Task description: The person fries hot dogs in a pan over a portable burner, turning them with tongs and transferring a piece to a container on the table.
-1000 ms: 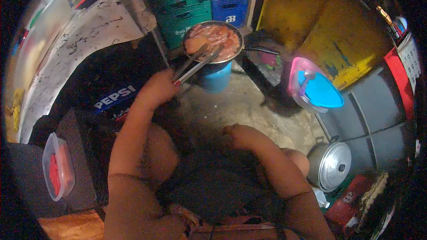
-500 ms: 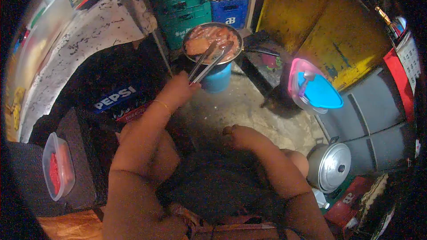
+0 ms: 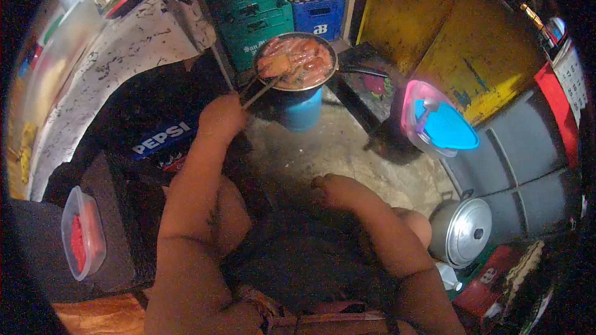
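Observation:
My left hand is closed round metal tongs, whose tips reach over the near left edge of a frying pan. Reddish sausage-like pieces of meat fill the pan, and a flat orange-brown piece lies at its left, by the tongs. Under the pan stands a blue cylinder-shaped base. My right hand rests by my knee with its fingers curled in, and nothing shows in it.
Green crates and a blue crate stand behind the pan. Its black handle points right. Right are a pink-rimmed tub with a blue lid and a lidded pot. Left sits a plastic container with red contents.
My left hand has drawn back to the left with the tongs, whose tips have gone from mid-pan to its near left side. My right hand has stayed still.

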`<state>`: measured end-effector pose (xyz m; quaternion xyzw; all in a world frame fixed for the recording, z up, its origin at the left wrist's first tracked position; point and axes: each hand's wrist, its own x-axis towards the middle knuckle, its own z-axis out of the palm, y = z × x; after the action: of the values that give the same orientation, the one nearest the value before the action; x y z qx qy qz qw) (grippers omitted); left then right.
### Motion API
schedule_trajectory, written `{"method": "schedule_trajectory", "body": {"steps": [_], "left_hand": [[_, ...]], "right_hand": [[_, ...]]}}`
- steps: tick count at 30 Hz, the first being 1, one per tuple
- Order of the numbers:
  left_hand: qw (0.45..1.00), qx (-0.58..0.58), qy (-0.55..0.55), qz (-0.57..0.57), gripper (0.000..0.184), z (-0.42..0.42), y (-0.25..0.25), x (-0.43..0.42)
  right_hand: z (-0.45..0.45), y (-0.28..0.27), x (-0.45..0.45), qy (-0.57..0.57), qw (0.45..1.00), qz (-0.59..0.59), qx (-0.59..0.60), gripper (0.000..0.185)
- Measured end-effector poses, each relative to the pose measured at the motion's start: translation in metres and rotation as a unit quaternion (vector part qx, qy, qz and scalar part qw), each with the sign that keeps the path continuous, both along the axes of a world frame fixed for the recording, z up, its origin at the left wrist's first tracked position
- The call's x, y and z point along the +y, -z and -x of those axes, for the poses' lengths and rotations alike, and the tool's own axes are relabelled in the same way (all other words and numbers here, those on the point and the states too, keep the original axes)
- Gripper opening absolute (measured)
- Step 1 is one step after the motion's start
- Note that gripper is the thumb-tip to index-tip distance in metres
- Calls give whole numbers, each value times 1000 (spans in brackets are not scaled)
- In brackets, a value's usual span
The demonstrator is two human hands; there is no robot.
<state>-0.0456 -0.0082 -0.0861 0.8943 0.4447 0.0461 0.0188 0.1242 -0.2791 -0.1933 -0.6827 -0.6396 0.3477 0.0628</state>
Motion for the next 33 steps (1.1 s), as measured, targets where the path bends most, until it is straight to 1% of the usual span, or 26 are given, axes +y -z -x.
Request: {"method": "schedule_trajectory", "body": {"steps": [6,8,11,14,20,23,26,29,32,33], "left_hand": [[999,13,17,-39,22,0,-2,-9],[998,21,23,-53,21,-2,1,-8],[995,22,35,-88,21,-5,13,0],[993,19,57,-103,22,-7,18,3],[997,17,35,-64,24,-11,16,8],[999,10,13,-31,23,-13,19,13],[1000,-21,13,-2,22,-14,15,7],[999,-8,-13,49,25,-20,9,3],[998,-26,5,52,27,-19,11,2],[998,-31,11,51,28,-18,15,5]], "right_hand": [[5,-14,2,12,999,30,-7,52],[4,-9,3,9,1000,30,-4,52],[4,-20,7,7,998,55,24,52],[2,-3,2,10,1000,28,3,52],[-1,5,-1,5,1000,1,2,51],[1,-5,0,8,1000,9,7,51],[3,-14,4,17,998,52,17,51],[2,-9,4,12,999,45,17,52],[3,-28,4,-22,999,38,15,51],[3,-22,3,-16,999,30,11,51]]}}
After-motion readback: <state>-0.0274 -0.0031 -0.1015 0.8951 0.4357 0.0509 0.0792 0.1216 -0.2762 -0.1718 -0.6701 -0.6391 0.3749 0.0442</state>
